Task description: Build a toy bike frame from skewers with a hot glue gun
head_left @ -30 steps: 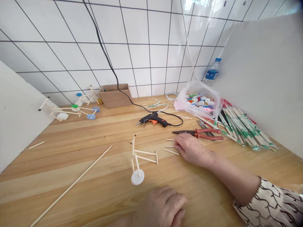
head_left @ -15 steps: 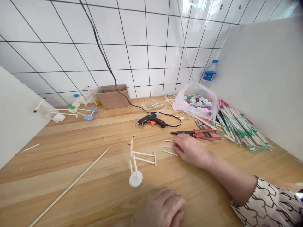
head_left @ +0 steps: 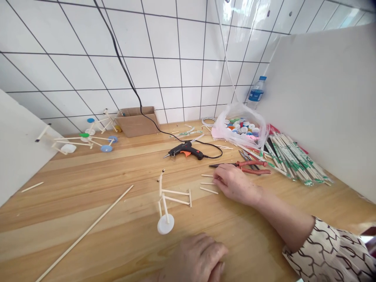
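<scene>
My right hand is low over the table with its fingers closed at the right ends of three short wooden sticks. The fingertips touch the middle stick; the hand hides part of the upper two. Pliers with red handles lie just beyond the knuckles. My left hand rests on the table at the bottom edge, fingers curled together, its underside hidden. Ahead of it stands a small stick frame shaped like part of a bicycle, with a white bottle cap as a wheel.
A black glue gun lies mid-table, its cord trailing. Behind are a cardboard box and a bag of bottle caps. Packaged sticks lie right, a long stick left, near finished-looking stick models. A water bottle stands behind.
The whole view has shifted slightly, so things sit a little further left. Both hands keep nearly the same pose and place on the table.
</scene>
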Demonstrator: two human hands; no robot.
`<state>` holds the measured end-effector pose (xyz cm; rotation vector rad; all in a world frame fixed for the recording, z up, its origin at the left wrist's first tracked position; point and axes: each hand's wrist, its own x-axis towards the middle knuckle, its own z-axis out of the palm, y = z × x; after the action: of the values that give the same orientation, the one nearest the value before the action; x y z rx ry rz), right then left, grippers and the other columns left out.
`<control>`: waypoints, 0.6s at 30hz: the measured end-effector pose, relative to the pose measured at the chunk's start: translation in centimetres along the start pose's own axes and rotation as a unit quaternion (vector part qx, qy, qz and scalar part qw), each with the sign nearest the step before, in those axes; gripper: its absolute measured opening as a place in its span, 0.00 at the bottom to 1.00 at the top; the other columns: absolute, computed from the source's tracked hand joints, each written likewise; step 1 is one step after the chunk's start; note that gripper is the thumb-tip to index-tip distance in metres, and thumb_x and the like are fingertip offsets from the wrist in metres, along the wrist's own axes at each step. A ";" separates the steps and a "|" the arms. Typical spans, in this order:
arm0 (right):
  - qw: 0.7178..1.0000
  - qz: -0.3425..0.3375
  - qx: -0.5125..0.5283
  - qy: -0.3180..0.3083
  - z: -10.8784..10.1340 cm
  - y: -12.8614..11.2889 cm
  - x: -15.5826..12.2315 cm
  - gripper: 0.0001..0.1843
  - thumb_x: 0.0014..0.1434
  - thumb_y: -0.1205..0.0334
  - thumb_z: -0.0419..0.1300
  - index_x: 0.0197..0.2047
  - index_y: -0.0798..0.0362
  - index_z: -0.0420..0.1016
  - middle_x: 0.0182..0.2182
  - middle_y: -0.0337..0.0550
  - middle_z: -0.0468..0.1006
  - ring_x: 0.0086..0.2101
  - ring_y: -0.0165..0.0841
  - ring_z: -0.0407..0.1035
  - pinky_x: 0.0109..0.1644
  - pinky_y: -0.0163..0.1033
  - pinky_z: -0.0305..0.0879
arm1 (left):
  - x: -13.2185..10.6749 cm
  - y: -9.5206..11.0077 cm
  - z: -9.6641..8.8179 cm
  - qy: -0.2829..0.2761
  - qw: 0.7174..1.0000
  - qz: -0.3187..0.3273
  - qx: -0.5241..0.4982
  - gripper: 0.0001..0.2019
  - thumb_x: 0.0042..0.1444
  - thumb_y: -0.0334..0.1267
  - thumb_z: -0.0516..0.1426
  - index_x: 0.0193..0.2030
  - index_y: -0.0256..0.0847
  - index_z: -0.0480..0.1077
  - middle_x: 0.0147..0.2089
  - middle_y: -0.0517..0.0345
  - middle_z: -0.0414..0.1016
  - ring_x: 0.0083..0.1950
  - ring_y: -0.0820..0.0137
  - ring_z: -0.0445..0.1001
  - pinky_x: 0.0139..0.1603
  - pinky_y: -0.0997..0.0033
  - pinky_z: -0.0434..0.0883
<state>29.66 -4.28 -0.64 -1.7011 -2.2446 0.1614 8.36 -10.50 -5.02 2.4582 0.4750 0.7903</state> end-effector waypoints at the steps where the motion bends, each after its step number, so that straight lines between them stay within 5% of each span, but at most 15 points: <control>1: 1.000 0.011 0.002 0.014 -0.3 0.3 0.2 0.06 0.55 0.71 0.56 0.28 0.54 0.70 0.29 0.43 0.74 0.32 0.33 0.67 0.38 0.35 0.60 | 0.0 0.0 0.0 -0.003 1.000 0.000 -0.001 0.07 0.56 0.27 0.49 0.36 0.41 0.65 0.27 0.62 0.72 0.27 0.72 0.69 0.28 0.76 0.63; 11: 0.969 0.175 -0.002 0.173 -4.2 6.5 0.9 0.08 0.55 0.67 0.52 0.31 0.55 0.72 0.27 0.43 0.76 0.28 0.33 0.66 0.33 0.36 0.60 | -0.1 0.2 -0.3 0.010 1.000 0.022 0.009 0.09 0.60 0.28 0.47 0.39 0.40 0.66 0.29 0.59 0.74 0.29 0.71 0.71 0.31 0.75 0.68; 18: 0.967 0.205 -0.033 0.148 -5.0 9.4 2.7 0.09 0.57 0.67 0.53 0.35 0.58 0.75 0.30 0.44 0.78 0.31 0.32 0.69 0.36 0.36 0.62 | 0.0 0.1 -0.7 0.019 0.999 0.045 0.022 0.09 0.64 0.31 0.46 0.39 0.39 0.67 0.27 0.58 0.73 0.28 0.72 0.71 0.28 0.76 0.67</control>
<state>39.22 0.46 1.99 -2.0534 -1.6857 -0.0729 8.00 -10.34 -4.48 2.5248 0.4025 0.8739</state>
